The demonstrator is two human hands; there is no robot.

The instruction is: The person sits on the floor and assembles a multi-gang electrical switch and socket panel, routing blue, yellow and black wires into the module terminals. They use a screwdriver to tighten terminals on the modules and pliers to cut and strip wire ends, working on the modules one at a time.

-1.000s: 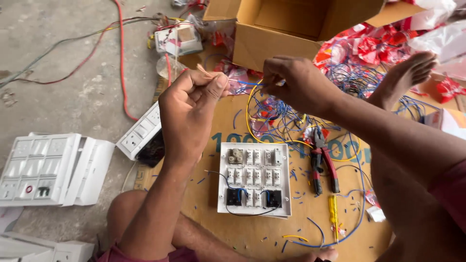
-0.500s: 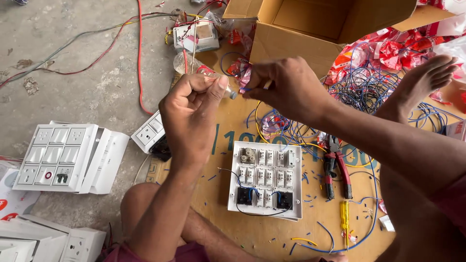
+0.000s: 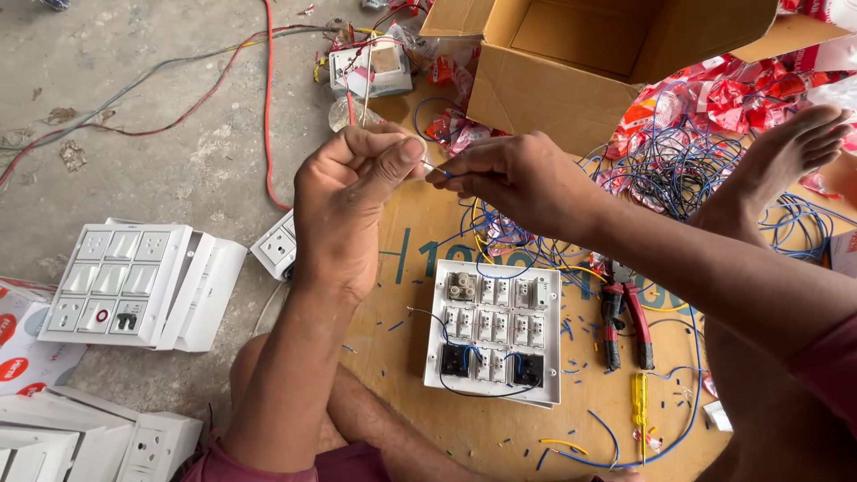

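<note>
Pinching a thin blue wire point(image 3: 439, 170) between your left hand point(image 3: 353, 210) and right hand point(image 3: 513, 178), both closed on it, above the white switch panel point(image 3: 495, 330) lying back-up on the plywood board point(image 3: 402, 357); pliers point(image 3: 625, 321) beside it.

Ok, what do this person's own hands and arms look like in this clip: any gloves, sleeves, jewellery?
Both are bare. The left hand and right hand wear no gloves, and no ring, watch or band shows on the fingers or wrists. The forearms are uncovered along their whole visible length. Only at the right frame edge does a dark red sleeve appear on the right arm. Similar dark red cloth shows at the bottom edge.
</note>
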